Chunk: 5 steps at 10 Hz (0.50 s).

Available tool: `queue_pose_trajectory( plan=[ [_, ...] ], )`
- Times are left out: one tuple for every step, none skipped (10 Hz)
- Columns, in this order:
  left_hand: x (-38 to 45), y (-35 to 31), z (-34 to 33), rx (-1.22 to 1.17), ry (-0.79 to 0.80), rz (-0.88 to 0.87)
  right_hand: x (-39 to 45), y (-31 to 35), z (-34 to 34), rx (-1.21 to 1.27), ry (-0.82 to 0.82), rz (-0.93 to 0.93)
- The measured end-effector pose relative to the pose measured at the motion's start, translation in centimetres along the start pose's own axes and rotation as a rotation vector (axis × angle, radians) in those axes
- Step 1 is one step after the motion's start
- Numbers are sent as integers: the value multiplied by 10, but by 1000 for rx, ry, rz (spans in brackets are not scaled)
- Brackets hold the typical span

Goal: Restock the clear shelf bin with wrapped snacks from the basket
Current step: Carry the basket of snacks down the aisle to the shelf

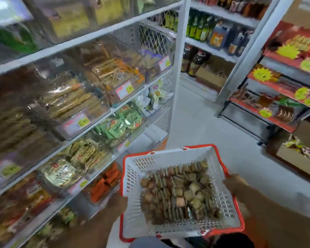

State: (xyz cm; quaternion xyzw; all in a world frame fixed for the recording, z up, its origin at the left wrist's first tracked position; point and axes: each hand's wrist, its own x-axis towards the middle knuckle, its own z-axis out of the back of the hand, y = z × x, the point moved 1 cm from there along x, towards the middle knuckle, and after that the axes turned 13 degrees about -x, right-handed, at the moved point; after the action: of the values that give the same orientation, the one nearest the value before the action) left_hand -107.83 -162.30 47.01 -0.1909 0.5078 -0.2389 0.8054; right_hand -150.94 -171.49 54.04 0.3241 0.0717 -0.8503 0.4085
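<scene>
We hold one basket (168,160), two hands: left hand (117,203) under left rim, right hand (235,184) gripping right rim. Left fingers hidden, cannot tell. Snacks (179,192) inside, too many to count.

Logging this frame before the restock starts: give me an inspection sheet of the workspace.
Surface: white shelf rack at left, several tiers; grey floor below.
Job's things: white basket with red rim, held tilted, a heap of small wrapped snacks inside; clear bins on the shelves already hold packets, target bin cannot be told.
Clutter: price tags on bin fronts; image blurred.
Hands: left hand under the basket's left edge, fingers hidden; right hand grips the right rim.
Cables: nothing seen.
Surroundings: bottles on a back shelf; red display rack at right.
</scene>
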Motion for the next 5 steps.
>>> queue_pose_trajectory(
  plan=[
    [4,-9,-10,-93,-54,39,30,42,20,-68,-38,53],
    [3,-6,-21,-220,-69,73,58,82,30,-162,-14,107],
    [1,3,-40,-300,-129,148,89,116,35,-234,17,186],
    [3,6,-63,-386,-222,235,123,143,33,-372,76,314],
    [1,2,-95,-415,-342,296,168,168,26,-437,154,444]
  ],
)
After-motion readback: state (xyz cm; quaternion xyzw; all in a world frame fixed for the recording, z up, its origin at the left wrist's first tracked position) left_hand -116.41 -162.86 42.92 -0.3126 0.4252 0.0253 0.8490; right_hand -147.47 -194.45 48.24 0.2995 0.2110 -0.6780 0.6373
